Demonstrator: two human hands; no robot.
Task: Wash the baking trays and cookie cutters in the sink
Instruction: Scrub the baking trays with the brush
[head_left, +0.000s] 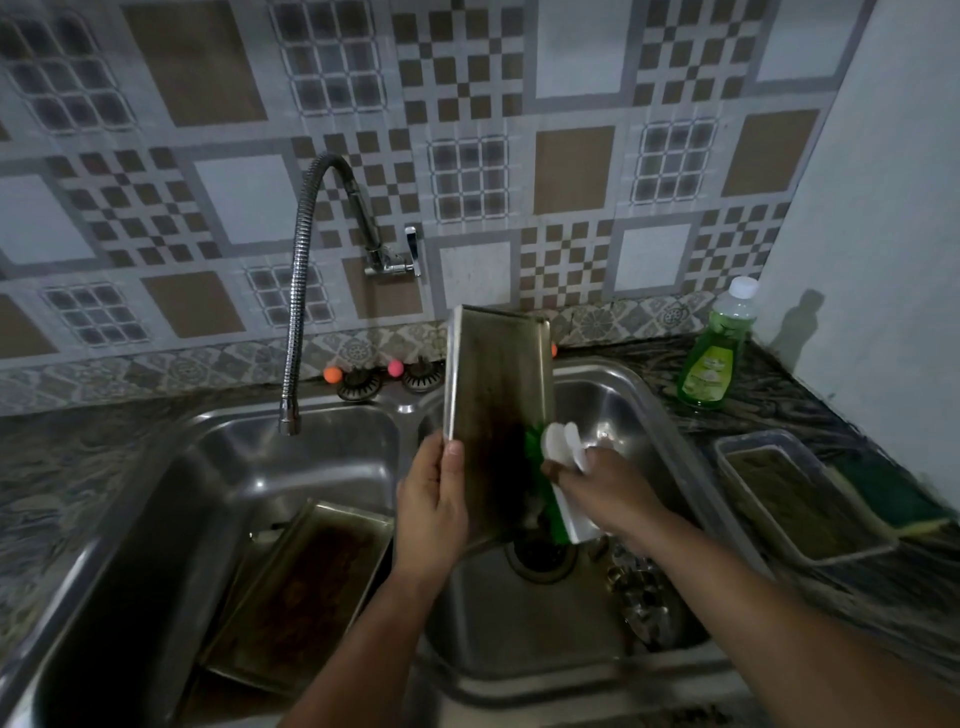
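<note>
My left hand (430, 512) grips the left edge of a greasy metal baking tray (496, 395), held nearly upright over the right basin of the steel sink (644, 410). My right hand (605, 491) holds a white-handled brush with green bristles (553, 480) against the tray's lower inner face. A second dirty tray (306, 587) leans in the left basin. A third tray (795, 499) sits on the counter to the right. Metal cookie cutters (641, 597) lie in the right basin near my right forearm, blurred.
A flexible hose faucet (301, 291) hangs over the left basin, with no water seen running. A green dish soap bottle (714, 353) stands on the right counter by the wall. Two sink strainers (387, 382) rest behind the basins. A green sponge (893, 496) lies beside the third tray.
</note>
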